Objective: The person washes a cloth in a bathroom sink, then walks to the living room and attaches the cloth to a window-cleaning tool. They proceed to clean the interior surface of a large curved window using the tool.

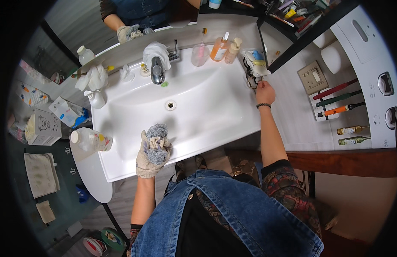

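My left hand (pixel 150 157) wears a beige knit glove and is closed around a bunched grey cloth (pixel 157 128). It is above the near rim of a white washbasin (pixel 214 106). My right hand (pixel 266 92) is bare, with a dark bead bracelet (pixel 263 105) at the wrist. Its fingertips are drawn together at the basin's right edge, beside several dark and light loops (pixel 250 80) that look like hair ties. These are below a white soap rack (pixel 258 66) with blue and yellow pieces on it. Whether the fingers grip a loop cannot be told.
A chrome faucet (pixel 157 71) draped with white plastic stands at the back. To its right are a toothbrush cup (pixel 200 56), an orange pump bottle (pixel 219 49) and a beige pump bottle (pixel 233 51). A large clear jug (pixel 90 140) sits left. A black-framed shelf (pixel 309 38) juts out upper right.
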Demonstrator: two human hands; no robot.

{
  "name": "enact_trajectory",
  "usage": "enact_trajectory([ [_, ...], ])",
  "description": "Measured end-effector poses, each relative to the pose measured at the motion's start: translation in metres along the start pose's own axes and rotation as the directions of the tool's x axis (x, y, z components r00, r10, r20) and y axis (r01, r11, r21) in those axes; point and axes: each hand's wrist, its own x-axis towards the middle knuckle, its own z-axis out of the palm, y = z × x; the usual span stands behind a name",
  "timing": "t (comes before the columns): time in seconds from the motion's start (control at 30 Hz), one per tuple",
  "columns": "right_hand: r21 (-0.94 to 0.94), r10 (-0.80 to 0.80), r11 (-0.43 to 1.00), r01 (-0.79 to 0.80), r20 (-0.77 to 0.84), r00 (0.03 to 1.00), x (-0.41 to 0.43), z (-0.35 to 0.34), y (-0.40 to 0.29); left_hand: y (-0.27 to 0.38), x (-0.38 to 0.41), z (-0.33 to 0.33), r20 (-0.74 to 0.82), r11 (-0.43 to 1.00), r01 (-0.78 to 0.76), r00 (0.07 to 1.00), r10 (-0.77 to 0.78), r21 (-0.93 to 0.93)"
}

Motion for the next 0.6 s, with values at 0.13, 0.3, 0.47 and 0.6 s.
enact_trajectory([
  [0.13,0.114,0.019,0.993,-0.019,0.001,1.0,0.004,-0.006,0.005,-0.021,-0.006,0.013,0.147,0.219,-0.196,0.964,0.222,0.956],
  [0.3,0.164,0.029,0.986,-0.034,0.036,0.999,0.006,-0.008,0.011,-0.057,-0.004,0.036,-0.028,0.675,-0.217,0.943,0.333,0.705],
  [0.47,0.444,0.028,0.896,-0.002,-0.052,0.998,0.008,0.005,0.019,-0.059,-0.006,0.043,-0.206,0.943,-0.199,0.944,0.258,0.267],
  [0.6,0.719,0.064,0.692,-0.066,0.03,0.998,0.015,0.017,0.02,-0.057,-0.007,0.045,-0.21,0.895,-0.187,0.934,0.289,0.404],
])
